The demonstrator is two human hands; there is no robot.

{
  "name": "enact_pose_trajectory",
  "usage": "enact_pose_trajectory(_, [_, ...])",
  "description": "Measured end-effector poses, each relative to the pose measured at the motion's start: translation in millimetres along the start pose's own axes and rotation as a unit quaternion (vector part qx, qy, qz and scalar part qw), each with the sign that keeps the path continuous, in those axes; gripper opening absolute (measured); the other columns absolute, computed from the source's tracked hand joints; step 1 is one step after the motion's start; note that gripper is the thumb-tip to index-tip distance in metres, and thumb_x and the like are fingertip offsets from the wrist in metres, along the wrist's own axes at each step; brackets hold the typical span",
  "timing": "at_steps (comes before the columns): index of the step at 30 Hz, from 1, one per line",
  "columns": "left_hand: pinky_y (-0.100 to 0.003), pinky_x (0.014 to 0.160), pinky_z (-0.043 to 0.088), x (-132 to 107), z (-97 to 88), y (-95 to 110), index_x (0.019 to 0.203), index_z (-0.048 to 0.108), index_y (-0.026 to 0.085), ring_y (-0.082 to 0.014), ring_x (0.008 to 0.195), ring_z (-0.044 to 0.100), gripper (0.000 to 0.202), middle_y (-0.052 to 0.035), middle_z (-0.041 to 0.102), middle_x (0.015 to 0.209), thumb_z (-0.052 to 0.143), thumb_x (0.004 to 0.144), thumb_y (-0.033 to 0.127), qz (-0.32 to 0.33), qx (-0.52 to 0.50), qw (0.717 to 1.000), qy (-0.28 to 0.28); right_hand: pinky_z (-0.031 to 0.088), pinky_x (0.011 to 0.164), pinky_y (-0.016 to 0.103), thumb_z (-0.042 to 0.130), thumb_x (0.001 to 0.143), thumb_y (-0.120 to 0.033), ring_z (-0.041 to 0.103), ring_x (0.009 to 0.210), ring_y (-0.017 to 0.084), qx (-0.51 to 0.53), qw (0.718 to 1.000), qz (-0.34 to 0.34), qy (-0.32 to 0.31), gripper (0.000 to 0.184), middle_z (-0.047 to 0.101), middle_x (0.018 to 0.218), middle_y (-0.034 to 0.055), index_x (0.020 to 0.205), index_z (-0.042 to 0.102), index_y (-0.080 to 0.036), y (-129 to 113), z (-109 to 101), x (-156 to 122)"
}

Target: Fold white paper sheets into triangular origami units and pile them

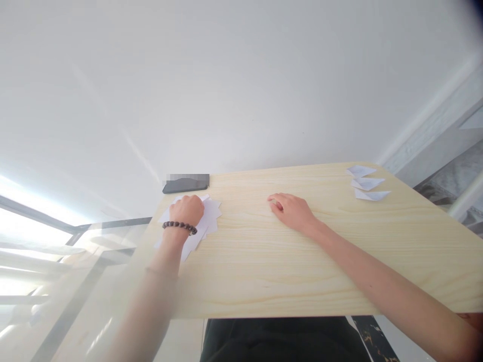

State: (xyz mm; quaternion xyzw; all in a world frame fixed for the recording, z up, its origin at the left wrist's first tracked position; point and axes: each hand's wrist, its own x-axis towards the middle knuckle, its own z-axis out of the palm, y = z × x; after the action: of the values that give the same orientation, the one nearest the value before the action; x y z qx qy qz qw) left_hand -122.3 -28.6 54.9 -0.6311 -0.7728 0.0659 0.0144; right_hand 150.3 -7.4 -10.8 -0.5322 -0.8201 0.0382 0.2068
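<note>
Fingers [279, 196] of our right hand [294, 211] are curled loosely, thumb just under the index, narrow gap between them. Our left hand [187, 209] is bunched with its back to the camera; fingertips hidden, so we can't tell whether they pinch a sheet or just press on the pile.

Nearest us: dark cloth [275, 342] below the table's near edge, with a black marbled strip [373, 339] to its right. Then the table [264, 274], pale wood grain. Both our forearms reach in over it, left one blurred low down.

Dark bead bracelet [179, 225] sits on our left wrist. Under that hand we have the sheets [199, 229]: white, overlapping, fanned at uneven angles on the left side of the table, partly covered by hand and wrist. Right hand is near mid-table, well apart from the sheets; can't tell if it rests on the wood or sits just above.

Farther right, three folded papers [368, 183] lie one beyond another, pointed ends to the right. Far left, just past the sheets, the phone [184, 186] lies dark, its far side pixelated. Behind everything, white wall [256, 90].
</note>
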Motion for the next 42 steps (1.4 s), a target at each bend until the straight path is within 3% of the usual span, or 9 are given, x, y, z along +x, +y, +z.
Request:
enact_pose_trajectory(7, [-0.036, 0.064, 0.040, -6, -10.2, 0, 0.088, 0.065, 0.022, -0.0282, 0.079, 0.058, 0.031, -0.0117, 0.064, 0.081, 0.038, 0.080, 0.033, -0.036, -0.020, 0.997, 0.061, 0.034, 0.060, 0.023, 0.039, 0.081, -0.026, 0.055, 0.074, 0.012, 0.009, 1.000, 0.005, -0.004, 0.025, 0.063, 0.081, -0.0017, 0.096, 0.058, -0.026, -1, -1, 0])
enact_pose_trajectory(17, [-0.030, 0.059, 0.035, -7, -4.7, 7, 0.088, 0.063, 0.025, -0.0233, 0.073, 0.058, 0.029, -0.0056, 0.065, 0.072, 0.040, 0.080, 0.042, 0.015, -0.074, 0.981, 0.179, 0.035, 0.060, 0.023, 0.039, 0.081, -0.027, 0.055, 0.074, 0.012, 0.009, 1.000, 0.007, -0.008, 0.025, 0.062, 0.077, -0.0022, 0.096, 0.058, -0.026, -1, -1, 0])
enact_pose_trajectory(26, [-0.028, 0.055, 0.034, -19, -8.8, 18, 0.079, 0.064, 0.022, -0.0211, 0.063, 0.057, 0.044, -0.0051, 0.061, 0.059, 0.030, 0.083, 0.049, 0.033, -0.088, 0.978, 0.188, 0.037, 0.064, 0.024, 0.038, 0.082, -0.027, 0.055, 0.075, 0.014, 0.016, 1.000, 0.005, -0.007, 0.027, 0.063, 0.079, 0.0002, 0.098, 0.059, -0.025, -2, -4, -2])
enact_pose_trajectory(28, [-0.027, 0.057, 0.036, -22, -4.5, 26, 0.082, 0.064, 0.021, -0.0192, 0.063, 0.057, 0.045, -0.0050, 0.062, 0.061, 0.029, 0.084, 0.048, 0.074, -0.125, 0.967, 0.210, 0.037, 0.065, 0.024, 0.037, 0.083, -0.028, 0.055, 0.075, 0.014, 0.025, 1.000, 0.002, -0.013, 0.027, 0.063, 0.080, 0.0006, 0.097, 0.059, -0.024, -2, -5, -2])
enact_pose_trajectory(31, [-0.028, 0.069, 0.040, -20, 12.3, 47, 0.105, 0.059, 0.021, -0.0176, 0.079, 0.059, 0.041, -0.0059, 0.066, 0.087, 0.026, 0.088, 0.040, 0.204, -0.192, 0.931, 0.235, 0.038, 0.067, 0.025, 0.031, 0.087, -0.030, 0.056, 0.078, 0.014, 0.054, 0.998, 0.010, -0.017, 0.030, 0.064, 0.085, 0.0011, 0.097, 0.058, -0.024, 0, -6, -2])
enact_pose_trajectory(33, [-0.029, 0.087, 0.037, -17, 26.9, 63, 0.115, 0.053, 0.022, -0.0172, 0.102, 0.053, 0.039, -0.0050, 0.058, 0.113, 0.025, 0.090, 0.035, 0.339, -0.201, 0.901, 0.183, 0.039, 0.072, 0.026, 0.027, 0.088, -0.030, 0.055, 0.084, 0.015, 0.069, 0.997, 0.029, 0.003, 0.033, 0.063, 0.091, 0.0029, 0.101, 0.056, -0.022, 5, -5, 0])
enact_pose_trajectory(35, [-0.033, 0.099, 0.028, -14, 39.4, 75, 0.120, 0.048, 0.023, -0.0186, 0.119, 0.039, 0.039, -0.0027, 0.047, 0.127, 0.025, 0.090, 0.034, 0.432, -0.173, 0.878, 0.111, 0.038, 0.080, 0.028, 0.027, 0.088, -0.029, 0.052, 0.093, 0.017, 0.064, 0.996, 0.043, 0.033, 0.034, 0.061, 0.099, 0.0055, 0.106, 0.054, -0.019, 12, -4, 1])
enact_pose_trajectory(38, [-0.038, 0.105, 0.019, -15, 48.5, 82, 0.131, 0.032, 0.022, -0.0195, 0.129, 0.020, 0.045, -0.0031, 0.029, 0.139, 0.023, 0.090, 0.037, 0.443, -0.157, 0.880, 0.069, 0.035, 0.087, 0.032, 0.030, 0.087, -0.031, 0.047, 0.100, 0.020, 0.028, 0.997, 0.052, 0.053, 0.037, 0.057, 0.106, 0.0090, 0.111, 0.053, -0.016, 19, -2, 2])
enact_pose_trajectory(42, [-0.041, 0.107, 0.012, -15, 47.1, 80, 0.133, 0.027, 0.025, -0.0197, 0.132, 0.009, 0.045, -0.0014, 0.019, 0.142, 0.021, 0.090, 0.035, 0.446, -0.158, 0.879, 0.064, 0.032, 0.089, 0.039, 0.033, 0.085, -0.042, 0.041, 0.106, 0.025, -0.013, 0.999, 0.035, 0.031, 0.045, 0.051, 0.117, 0.0090, 0.122, 0.045, -0.020, 18, -2, 1])
